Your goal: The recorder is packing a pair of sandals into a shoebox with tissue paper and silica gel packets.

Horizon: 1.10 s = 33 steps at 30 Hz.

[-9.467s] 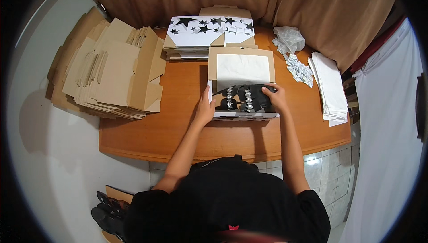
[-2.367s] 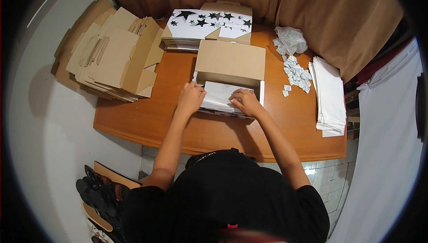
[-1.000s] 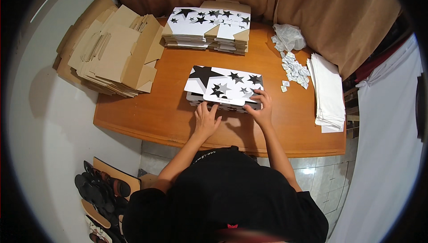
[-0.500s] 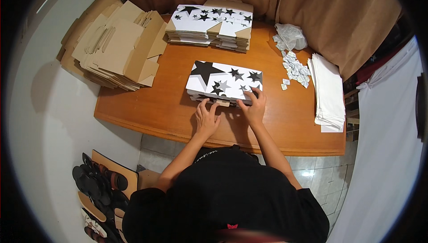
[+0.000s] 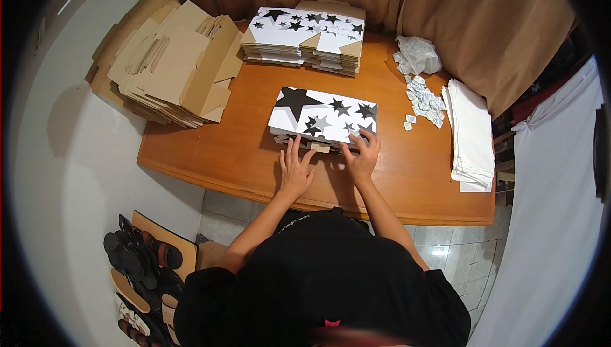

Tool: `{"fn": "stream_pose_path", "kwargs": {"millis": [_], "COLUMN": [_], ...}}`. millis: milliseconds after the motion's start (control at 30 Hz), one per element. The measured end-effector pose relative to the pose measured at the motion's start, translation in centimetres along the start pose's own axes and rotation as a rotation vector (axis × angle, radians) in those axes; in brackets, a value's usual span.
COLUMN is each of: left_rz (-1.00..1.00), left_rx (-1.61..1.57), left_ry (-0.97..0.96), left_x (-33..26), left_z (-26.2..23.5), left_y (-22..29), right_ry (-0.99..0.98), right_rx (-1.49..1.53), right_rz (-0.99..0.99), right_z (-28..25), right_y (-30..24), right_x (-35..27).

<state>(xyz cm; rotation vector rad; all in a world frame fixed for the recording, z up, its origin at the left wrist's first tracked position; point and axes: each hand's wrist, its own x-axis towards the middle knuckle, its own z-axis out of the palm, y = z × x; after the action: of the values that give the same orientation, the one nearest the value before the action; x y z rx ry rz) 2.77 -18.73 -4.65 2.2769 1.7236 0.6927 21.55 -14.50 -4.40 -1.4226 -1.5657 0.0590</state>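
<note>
A closed cardboard box (image 5: 331,124), white with black and grey stars, lies lengthwise before me on the table. At its front edge a small bare-cardboard tab (image 5: 320,147) sticks out toward me. My left hand (image 5: 295,170) is at the front left of the box, fingers apart, fingertips against the lid's edge and thumb near the tab. On the front right corner rests my right hand (image 5: 363,159). Its spread, bent fingers lie on the lid while the thumb is at the front side, right of the tab. Neither hand wraps round the box.
Flat star-printed boxes (image 5: 299,32) are stacked at the back of the wooden table (image 5: 210,156). Brown folded cartons (image 5: 165,67) pile up at the left. On the right lie small white packets (image 5: 425,100), a plastic bag (image 5: 418,54) and a white stack of sheets (image 5: 470,134).
My left fingers have shifted up slightly to the lid's front edge. The right hand stays at the same corner. The whole view has moved a little.
</note>
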Motion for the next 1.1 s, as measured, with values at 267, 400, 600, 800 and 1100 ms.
{"fn": "stream_pose_path", "kwargs": {"millis": [267,400,600,800,1100], "left_rz": [-0.002,0.022,0.077,0.142,0.190], "left_rx": [-0.015,-0.016,0.029,0.046,0.002], "left_ry": [-0.001,0.063,0.036,0.063,0.207], "left_x": [-0.3,0.2,1.5,1.4,2.2], "left_z": [0.5,0.4,-0.3,0.4,0.4], "left_y": [-0.3,-0.6,-1.2,-2.6,-2.5], "right_ry": [-0.040,-0.058,-0.075,-0.092,-0.076], "right_rx": [-0.019,-0.097,-0.155,-0.167,-0.089], "right_rz": [-0.072,-0.146,-0.217,-0.072,-0.372], "right_z": [-0.3,-0.1,-0.1,0.2,3.1], "right_y": [0.6,1.5,2.2,0.0,-1.6], "right_x": [-0.3,-0.9,-1.4,-2.0,-1.8]}}
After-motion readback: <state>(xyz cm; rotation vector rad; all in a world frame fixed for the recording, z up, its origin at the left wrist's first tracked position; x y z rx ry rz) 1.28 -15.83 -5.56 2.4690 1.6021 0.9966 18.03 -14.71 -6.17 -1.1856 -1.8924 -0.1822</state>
